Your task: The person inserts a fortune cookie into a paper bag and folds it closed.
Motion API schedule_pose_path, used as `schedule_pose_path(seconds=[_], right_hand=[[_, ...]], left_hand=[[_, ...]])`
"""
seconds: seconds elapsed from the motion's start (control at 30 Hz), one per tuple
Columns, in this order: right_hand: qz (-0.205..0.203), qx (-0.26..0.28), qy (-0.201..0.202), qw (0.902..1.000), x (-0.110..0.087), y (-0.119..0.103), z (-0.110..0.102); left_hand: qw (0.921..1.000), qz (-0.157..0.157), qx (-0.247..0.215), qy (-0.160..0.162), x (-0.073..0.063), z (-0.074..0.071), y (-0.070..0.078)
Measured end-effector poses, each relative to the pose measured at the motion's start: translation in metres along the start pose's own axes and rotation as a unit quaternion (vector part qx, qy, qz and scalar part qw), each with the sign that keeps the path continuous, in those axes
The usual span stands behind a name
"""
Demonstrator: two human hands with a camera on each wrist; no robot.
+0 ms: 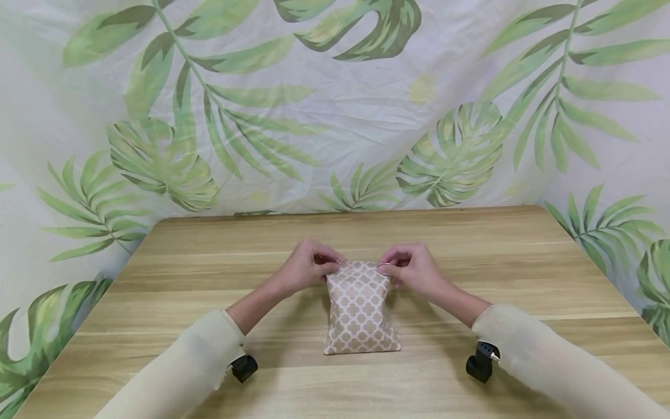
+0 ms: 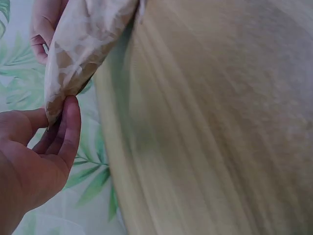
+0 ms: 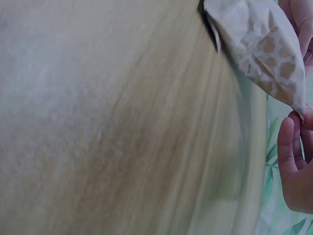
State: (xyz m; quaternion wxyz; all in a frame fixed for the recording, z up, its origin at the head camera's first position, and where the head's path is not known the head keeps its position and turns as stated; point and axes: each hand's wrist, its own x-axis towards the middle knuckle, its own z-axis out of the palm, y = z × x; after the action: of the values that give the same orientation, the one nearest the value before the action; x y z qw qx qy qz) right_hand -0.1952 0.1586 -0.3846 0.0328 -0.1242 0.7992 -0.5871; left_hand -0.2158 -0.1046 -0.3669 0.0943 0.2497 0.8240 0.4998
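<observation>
A beige pouch [image 1: 361,308] with a white lattice print is in the middle of the head view, its far edge raised off the table. My left hand [image 1: 309,265] pinches the pouch's far left corner between thumb and fingers. At the far right corner, my right hand [image 1: 413,267] pinches it the same way. In the left wrist view the pouch [image 2: 85,44] bulges a little above the left fingertips [image 2: 72,105]. The right wrist view has the pouch [image 3: 269,51] tapering down to the right hand [image 3: 298,161]. What is inside the pouch is hidden.
A wood-grain table [image 1: 183,279] spreads under both arms, its far edge close to a leaf-printed cloth backdrop [image 1: 361,134]. Black wrist devices hang below the left sleeve [image 1: 193,355] and the right sleeve [image 1: 544,349].
</observation>
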Motion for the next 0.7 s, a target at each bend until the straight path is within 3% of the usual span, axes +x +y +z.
schedule_pose_path(seconds=[0.3,0.7], right_hand=[[0.021,0.000,-0.043,0.9989,0.007,0.013,0.004],[0.052,-0.009,-0.063,0.9966,0.008,0.019,0.005]], left_hand=[[0.9996,-0.018,-0.008,-0.019,0.003,0.000,-0.015],[0.9980,-0.049,-0.001,-0.041,0.005,0.005,-0.026]])
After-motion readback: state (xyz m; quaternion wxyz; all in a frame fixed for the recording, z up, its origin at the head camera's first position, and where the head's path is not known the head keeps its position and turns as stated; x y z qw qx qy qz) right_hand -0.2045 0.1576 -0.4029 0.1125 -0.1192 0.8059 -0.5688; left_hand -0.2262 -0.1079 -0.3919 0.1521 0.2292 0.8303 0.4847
